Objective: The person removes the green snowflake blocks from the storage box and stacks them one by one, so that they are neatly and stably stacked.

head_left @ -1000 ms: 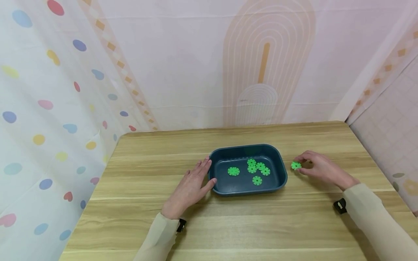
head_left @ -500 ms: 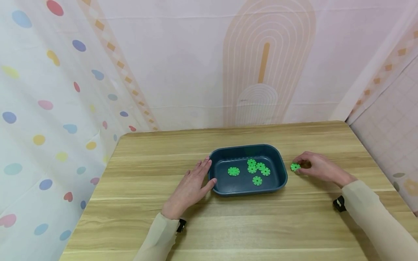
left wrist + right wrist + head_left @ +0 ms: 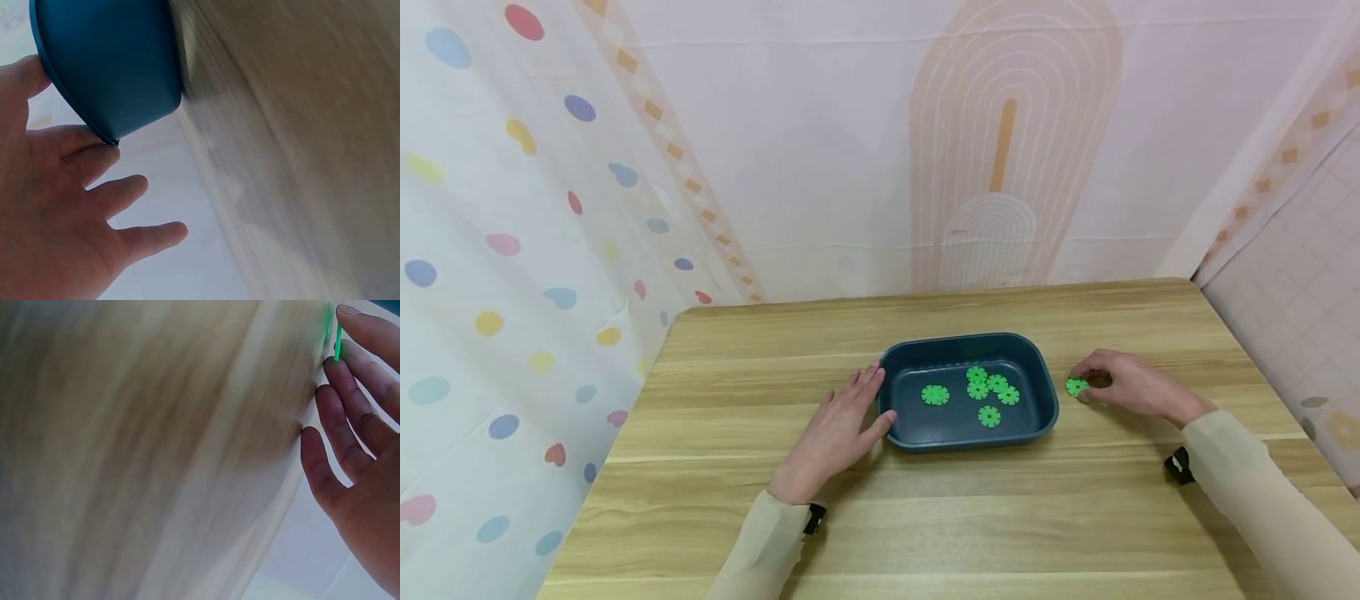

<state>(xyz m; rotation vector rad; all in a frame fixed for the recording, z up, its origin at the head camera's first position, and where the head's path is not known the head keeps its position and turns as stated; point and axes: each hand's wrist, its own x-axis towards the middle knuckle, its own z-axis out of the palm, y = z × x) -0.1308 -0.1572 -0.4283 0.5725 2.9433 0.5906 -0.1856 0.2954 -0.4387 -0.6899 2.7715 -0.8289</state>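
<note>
My right hand (image 3: 1131,385) pinches a green interlocking disc (image 3: 1077,387) between thumb and fingertips, just right of the tray. In the right wrist view this disc (image 3: 338,342) shows edge-on, held slightly off the table, its green reflection on the wood beside it. The dark blue rectangular tray (image 3: 925,435) holds several more green interlocking discs (image 3: 989,417), flat on its bottom, some overlapping. My left hand (image 3: 835,433) touches the left end of the tray, fingers extended. The left wrist view shows the thumb and index finger at the rim, the other fingers spread outside it.
The tray stands on a wood-grain table (image 3: 985,525). Behind the table hangs a pale curtain (image 3: 820,167) with an arch pattern, and a dotted curtain (image 3: 535,275) hangs at the left. Each wrist wears a black strap (image 3: 1180,465).
My right hand has drifted slightly left and nearer to me, with the green interlocking disc in its fingertips. My left hand and the tray have stayed in place.
</note>
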